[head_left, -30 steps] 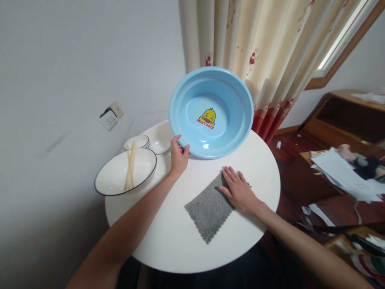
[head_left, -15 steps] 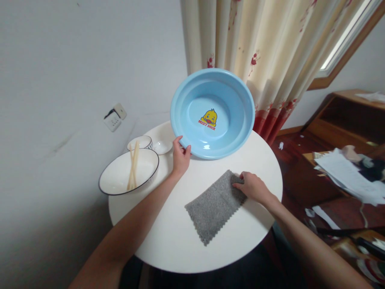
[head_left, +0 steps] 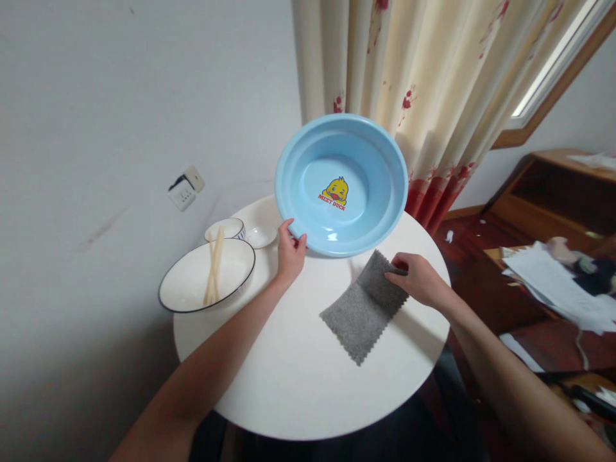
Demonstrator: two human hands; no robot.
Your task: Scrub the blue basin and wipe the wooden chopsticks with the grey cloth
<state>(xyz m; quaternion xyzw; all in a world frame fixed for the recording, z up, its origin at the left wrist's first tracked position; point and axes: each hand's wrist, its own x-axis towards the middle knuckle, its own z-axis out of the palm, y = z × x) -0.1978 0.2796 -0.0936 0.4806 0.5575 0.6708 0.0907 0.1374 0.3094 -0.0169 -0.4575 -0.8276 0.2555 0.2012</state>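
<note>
A light blue plastic basin (head_left: 332, 144) with a yellow duck print is tilted up at the back of the round white table (head_left: 283, 378), its inside facing me. My left hand (head_left: 291, 253) grips its lower left rim, thumb in front and the other fingers partly hidden. My right hand (head_left: 416, 279) pinches the upper right edge of a grey cleaning cloth (head_left: 360, 314) with zigzag edges. The cloth is creased across and partly raised off the table, in front of the basin.
On the left, a large white bowl (head_left: 183, 282) holds several chopsticks (head_left: 215, 266). Behind it stand a smaller bowl (head_left: 231, 226) and a white dish (head_left: 262, 236). A wall socket (head_left: 181, 194) is at left, a curtain (head_left: 433, 96) behind, papers (head_left: 553, 273) at right.
My right hand has lifted the cloth and moved it right and away from me, toward the basin. The left hand and the basin have stayed nearly in place.
</note>
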